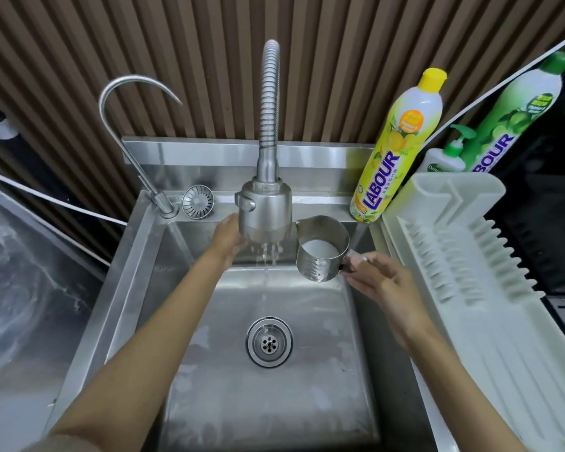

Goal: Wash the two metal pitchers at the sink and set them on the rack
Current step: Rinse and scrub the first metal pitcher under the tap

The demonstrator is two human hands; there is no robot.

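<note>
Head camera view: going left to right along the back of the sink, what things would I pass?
Curved slim tap → round strainer → spray faucet head → metal pitcher → yellow soap bottle → white pump bottle → green soap bottle.

Left grip point(230, 238), right grip point(377, 277), forearms point(163, 321) bare

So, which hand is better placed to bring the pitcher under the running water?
The right hand. It holds the pitcher by its handle, just right of the stream. The left hand is at the spray head, its fingers hidden behind it.
</note>
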